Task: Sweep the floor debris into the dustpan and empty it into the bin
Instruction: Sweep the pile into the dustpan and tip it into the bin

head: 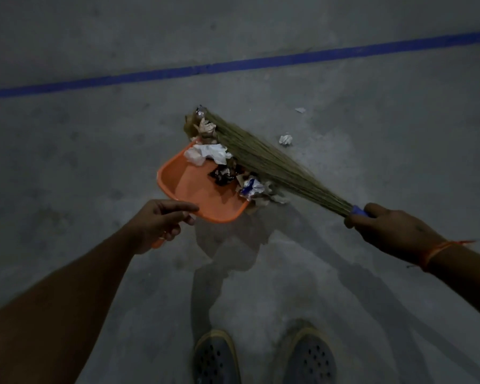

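While gripped, broom [263, 159] slants up-left, dustpan [194, 189] beside

Both forearms are bare, with no sleeves showing. A thin orange thread band [438, 249] circles the right wrist, its loose end sticking out. The feet wear dark perforated clogs [263, 358] with lighter rims.

Left grip [165, 221] curled, clasping; right grip [385, 225] fisted; arms outstretched.
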Tool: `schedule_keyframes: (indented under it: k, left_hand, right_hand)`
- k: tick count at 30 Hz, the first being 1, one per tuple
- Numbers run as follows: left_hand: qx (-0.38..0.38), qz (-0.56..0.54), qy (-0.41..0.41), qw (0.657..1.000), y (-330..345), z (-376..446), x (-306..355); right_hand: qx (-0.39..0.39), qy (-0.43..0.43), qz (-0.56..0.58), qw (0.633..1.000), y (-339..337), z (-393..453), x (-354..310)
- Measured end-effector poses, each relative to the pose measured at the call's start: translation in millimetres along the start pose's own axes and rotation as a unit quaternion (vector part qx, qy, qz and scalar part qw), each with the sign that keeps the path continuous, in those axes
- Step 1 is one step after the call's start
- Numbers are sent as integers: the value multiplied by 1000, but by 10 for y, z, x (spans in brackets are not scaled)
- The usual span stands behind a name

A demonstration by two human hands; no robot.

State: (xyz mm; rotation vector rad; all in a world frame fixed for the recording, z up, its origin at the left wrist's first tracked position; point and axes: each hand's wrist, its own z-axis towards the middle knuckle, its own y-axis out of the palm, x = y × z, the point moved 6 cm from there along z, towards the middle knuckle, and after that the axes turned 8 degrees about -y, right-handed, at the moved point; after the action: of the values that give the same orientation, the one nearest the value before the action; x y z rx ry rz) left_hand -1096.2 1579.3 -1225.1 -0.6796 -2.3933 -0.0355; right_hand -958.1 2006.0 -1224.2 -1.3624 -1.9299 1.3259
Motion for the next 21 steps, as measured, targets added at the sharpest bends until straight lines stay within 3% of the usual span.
schedule_keyframes:
  k: [4, 13, 21]
  left_hand:
    - [-13, 9, 7, 1000, 174, -324, 217]
    - [-23, 54, 54, 997, 392, -790, 631]
    - [-99, 96, 95, 986, 828, -1492, 630]
  right_hand:
    - [-4, 79, 89, 993, -173, -450, -144]
    - [92, 100, 99, 986, -338, -1311, -611]
    - [134, 167, 132, 968, -230, -2206, -1489]
